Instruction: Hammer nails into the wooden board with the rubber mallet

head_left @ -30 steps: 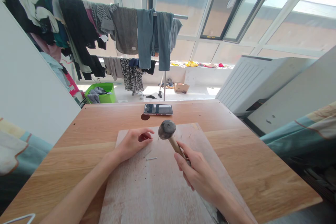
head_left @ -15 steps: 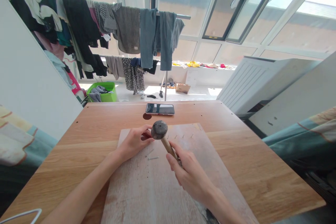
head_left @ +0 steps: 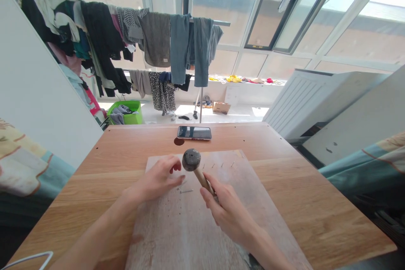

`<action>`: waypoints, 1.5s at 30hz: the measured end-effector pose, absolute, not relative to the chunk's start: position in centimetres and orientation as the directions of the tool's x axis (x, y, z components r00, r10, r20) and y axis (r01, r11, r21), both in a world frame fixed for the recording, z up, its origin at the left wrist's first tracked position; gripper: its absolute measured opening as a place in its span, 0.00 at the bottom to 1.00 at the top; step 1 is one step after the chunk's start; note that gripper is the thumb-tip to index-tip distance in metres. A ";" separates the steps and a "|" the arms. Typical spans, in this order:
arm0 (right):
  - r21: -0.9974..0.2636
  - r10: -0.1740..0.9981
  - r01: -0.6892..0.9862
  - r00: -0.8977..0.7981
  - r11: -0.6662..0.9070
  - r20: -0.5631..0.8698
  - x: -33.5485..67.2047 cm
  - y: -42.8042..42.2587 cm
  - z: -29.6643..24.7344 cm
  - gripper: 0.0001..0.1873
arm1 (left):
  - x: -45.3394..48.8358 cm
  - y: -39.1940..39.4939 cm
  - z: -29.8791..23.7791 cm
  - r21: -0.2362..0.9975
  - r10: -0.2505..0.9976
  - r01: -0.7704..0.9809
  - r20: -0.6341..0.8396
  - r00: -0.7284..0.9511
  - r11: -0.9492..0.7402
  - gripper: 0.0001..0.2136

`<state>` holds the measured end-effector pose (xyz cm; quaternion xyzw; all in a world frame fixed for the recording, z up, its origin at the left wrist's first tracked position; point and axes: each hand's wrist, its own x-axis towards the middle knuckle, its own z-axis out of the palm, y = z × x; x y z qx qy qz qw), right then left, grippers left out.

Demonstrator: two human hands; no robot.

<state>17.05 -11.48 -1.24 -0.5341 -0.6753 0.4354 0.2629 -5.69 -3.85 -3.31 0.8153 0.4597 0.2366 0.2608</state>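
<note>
"How is the hammer (head_left: pixel 191 160) held?"
"The right hand (head_left: pixel 229 209) is wrapped round its handle, the head beyond the fingers, likely for leverage."
"And the left hand (head_left: pixel 161 177)?"
"Grasping nothing visible; thumb and fingertips apart, beside the hammer's head. Loose nails (head_left: pixel 186 191) lie by its thumb, probably for easy reach; standing nails (head_left: pixel 222 164) rise from the board (head_left: pixel 190 232) beyond the right hand."

Sunlight (head_left: pixel 260 112) patches the pale floor (head_left: pixel 239 112) below wide windows (head_left: pixel 221 4).
</note>
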 end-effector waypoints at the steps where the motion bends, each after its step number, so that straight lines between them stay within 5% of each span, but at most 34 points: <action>1: -0.871 0.952 0.489 -0.285 0.046 -0.110 17.1 -11.5 -1.2 0.18 | -5.7 -4.5 -2.9 0.608 0.865 0.655 0.112 0.489 -0.449 0.05; 11: -0.894 0.964 0.447 -0.227 -0.023 -0.138 18.1 -11.8 -1.3 0.20 | -4.1 -6.2 -2.2 0.218 0.819 0.793 0.059 0.571 -0.569 0.08; 20: -0.894 0.968 0.447 -0.202 -0.041 -0.145 18.7 -11.8 -1.1 0.22 | -7.3 -4.3 -1.4 0.450 0.887 0.780 0.064 0.457 -0.435 0.09; 32: -0.893 0.964 0.450 -0.230 -0.018 -0.136 18.7 -11.9 -1.2 0.19 | -5.8 -3.9 -2.0 0.425 0.842 0.739 0.121 0.526 -0.523 0.10; 38: -0.904 0.959 0.426 -0.239 -0.035 -0.150 18.4 -11.9 -1.1 0.20 | -5.6 -3.5 -5.2 0.628 0.881 0.622 0.274 0.387 -0.468 0.07; 45: -0.895 0.954 0.445 -0.247 -0.043 -0.168 17.2 -11.3 -0.5 0.18 | -5.9 -3.4 -6.4 0.743 0.912 0.538 0.261 0.315 -0.398 0.05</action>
